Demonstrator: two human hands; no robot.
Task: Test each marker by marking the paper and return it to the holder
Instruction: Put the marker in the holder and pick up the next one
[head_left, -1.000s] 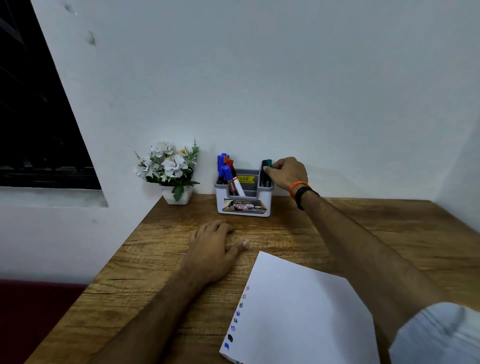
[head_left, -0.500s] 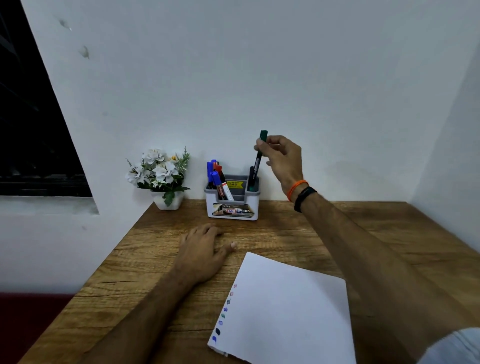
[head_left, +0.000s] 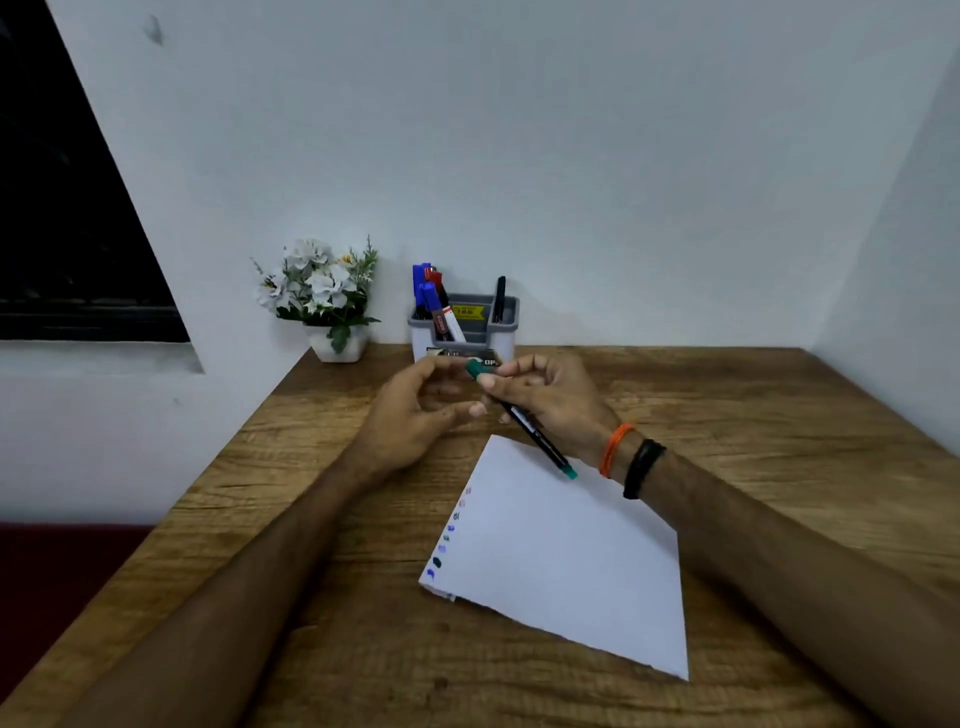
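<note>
My right hand (head_left: 550, 400) grips a thin black marker (head_left: 530, 428) with a green cap (head_left: 475, 369) above the far corner of the white paper (head_left: 566, 566). The marker slants, cap end toward the holder, green tail over the paper. My left hand (head_left: 415, 415) hovers beside it with loosely curved fingers, its index fingertip at the cap and its thumb apart. The grey-and-white holder (head_left: 503, 340) stands at the wall with blue and red markers (head_left: 431, 299) on its left side and a black marker (head_left: 500, 299) on its right. Several colour dabs (head_left: 448, 535) line the paper's left edge.
A white pot of white flowers (head_left: 324, 301) stands left of the holder on the wooden table (head_left: 753, 415). White walls close the back and right side. A dark window (head_left: 67, 234) is at the left, past the table's left edge.
My right hand lifted the green-capped marker out of the holder and brought it down over the paper's far corner. My left hand rose off the table and came up to the cap.
</note>
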